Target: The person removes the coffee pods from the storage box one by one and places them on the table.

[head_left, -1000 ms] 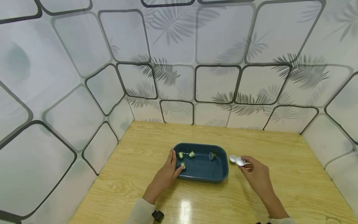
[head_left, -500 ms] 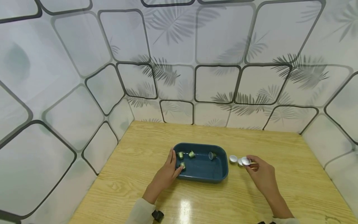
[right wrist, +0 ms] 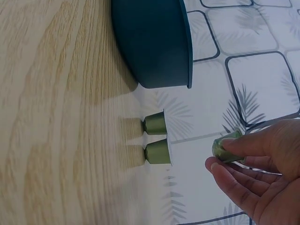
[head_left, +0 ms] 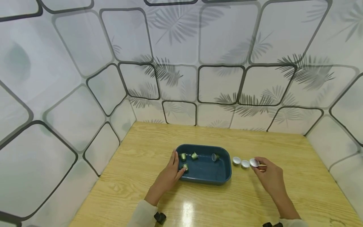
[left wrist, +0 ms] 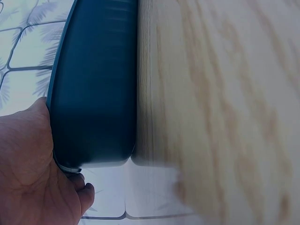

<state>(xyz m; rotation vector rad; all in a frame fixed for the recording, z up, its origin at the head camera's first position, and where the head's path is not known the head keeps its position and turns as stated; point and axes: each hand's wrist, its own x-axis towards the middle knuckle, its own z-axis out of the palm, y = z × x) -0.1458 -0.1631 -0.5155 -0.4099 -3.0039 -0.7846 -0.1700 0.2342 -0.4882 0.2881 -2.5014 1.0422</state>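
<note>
In the head view my left hand (head_left: 167, 175) holds the left end of a dark blue tray (head_left: 202, 181), thumb over its rim and fingers along the outer wall. Several green coffee capsules lie inside; one capsule (head_left: 185, 167) is right by the thumb. To the right of the tray, my right hand (head_left: 270, 176) pinches a coffee capsule (head_left: 254, 162) by its sides, silver lid upward. The right wrist view has this green capsule (right wrist: 226, 145) raised above the tabletop and tilted. Two more capsules, a nearer one (right wrist: 158, 152) and a farther one (right wrist: 155, 123), stand upright on their narrow ends.
The wooden table (head_left: 153, 138) runs back to a patterned cloth wall (head_left: 178, 82), with cloth also at both sides. Inside the tray, a capsule (head_left: 215, 157) lies on its side near the right end. The two standing capsules sit close to the tray's right wall.
My right hand has moved a little to the right with its capsule. The second standing capsule, mostly covered before, now shows fully between it and the first. My left hand and the tray stay put.
</note>
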